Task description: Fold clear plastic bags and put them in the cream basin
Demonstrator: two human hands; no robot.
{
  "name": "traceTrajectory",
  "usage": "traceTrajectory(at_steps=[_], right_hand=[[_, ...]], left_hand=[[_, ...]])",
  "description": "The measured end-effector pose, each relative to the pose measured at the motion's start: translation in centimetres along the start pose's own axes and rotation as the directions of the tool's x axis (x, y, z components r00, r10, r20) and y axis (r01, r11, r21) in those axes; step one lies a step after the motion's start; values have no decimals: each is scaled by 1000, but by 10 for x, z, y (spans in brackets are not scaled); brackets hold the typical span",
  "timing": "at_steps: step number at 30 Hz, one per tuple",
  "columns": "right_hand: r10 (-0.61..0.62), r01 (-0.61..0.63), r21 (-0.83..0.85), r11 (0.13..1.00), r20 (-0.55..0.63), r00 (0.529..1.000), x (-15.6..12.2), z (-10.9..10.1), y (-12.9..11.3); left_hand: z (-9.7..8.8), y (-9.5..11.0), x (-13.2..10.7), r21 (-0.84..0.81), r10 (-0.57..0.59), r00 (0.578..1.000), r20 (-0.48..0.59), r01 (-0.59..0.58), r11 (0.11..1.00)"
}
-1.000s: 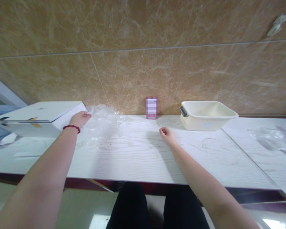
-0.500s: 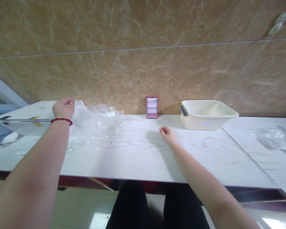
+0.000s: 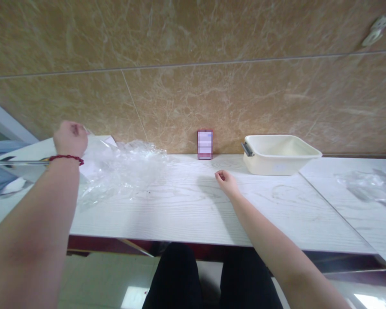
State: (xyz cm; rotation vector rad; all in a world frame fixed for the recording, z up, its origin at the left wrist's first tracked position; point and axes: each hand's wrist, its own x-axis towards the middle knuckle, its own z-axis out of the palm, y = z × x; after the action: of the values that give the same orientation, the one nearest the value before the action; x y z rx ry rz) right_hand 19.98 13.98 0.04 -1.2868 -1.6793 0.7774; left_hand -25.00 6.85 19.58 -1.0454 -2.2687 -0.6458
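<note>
My left hand [image 3: 71,138], with a red beaded bracelet [image 3: 66,159] at the wrist, is closed on the edge of a clear plastic bag [image 3: 128,167]. The crumpled bag trails from the fist to the right and lies over the white tabletop. My right hand [image 3: 227,183] rests on the tabletop with its fingers curled in, and nothing shows in them. It is in front of an upright phone [image 3: 205,145] and to the left of a cream plastic tub [image 3: 276,165], apart from both.
A white box or board [image 3: 38,148] stands at the left end, partly behind my left arm, beside blue cloth [image 3: 0,171]. More clear plastic [image 3: 373,184] lies at the far right. The white wood-grain table [image 3: 186,214] runs along a brown marbled wall [image 3: 193,94].
My left hand has moved left and slightly up, drawing the held edge of the plastic bag with it. My right hand has stayed in place.
</note>
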Motion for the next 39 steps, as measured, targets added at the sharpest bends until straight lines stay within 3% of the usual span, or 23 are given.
traceTrajectory(at_steps=[5, 10, 13, 15, 17, 20, 22, 24, 27, 30, 36, 39], right_hand=[[-13, 13, 7, 1000, 8, 1000, -2, 3, 0], [-56, 56, 1, 998, 20, 998, -5, 6, -3], [-90, 90, 14, 996, 39, 995, -8, 8, -14], [-132, 131, 22, 991, 67, 989, -12, 10, -27], [-210, 206, 45, 977, 123, 970, -20, 12, -45], [-386, 364, 132, 922, 239, 891, -40, 13, -77], [-481, 444, 189, 876, 273, 833, -58, 13, -96], [-531, 494, 198, 847, 253, 809, -74, 15, -111], [-521, 497, 161, 852, 171, 837, -90, 24, -123], [-448, 431, 154, 889, 103, 888, -96, 39, -128], [-251, 265, 134, 955, -115, 961, -90, 58, -131], [-190, 213, 137, 968, -163, 968, -83, 46, -124]], left_hand=[[-22, 16, -9, 53, 176, 982, 63, -180, 982], [-55, 45, -24, -62, 338, 928, 157, -332, 941], [-75, 68, -36, -160, 369, 915, 164, -344, 925], [-87, 85, -45, -326, 347, 910, 227, -265, 908], [-95, 102, -56, -568, 320, 893, 318, -91, 818], [-106, 124, -73, -834, 287, 870, 401, 218, 506], [-112, 137, -84, -879, 324, 825, 463, 380, 288], [-118, 148, -96, -847, 371, 766, 525, 513, 140], [-125, 161, -114, -761, 386, 705, 595, 649, -14], [-129, 174, -132, -688, 396, 680, 617, 710, -147], [-131, 191, -164, -572, 427, 653, 625, 756, -319], [-125, 186, -175, -596, 391, 686, 613, 727, -341]])
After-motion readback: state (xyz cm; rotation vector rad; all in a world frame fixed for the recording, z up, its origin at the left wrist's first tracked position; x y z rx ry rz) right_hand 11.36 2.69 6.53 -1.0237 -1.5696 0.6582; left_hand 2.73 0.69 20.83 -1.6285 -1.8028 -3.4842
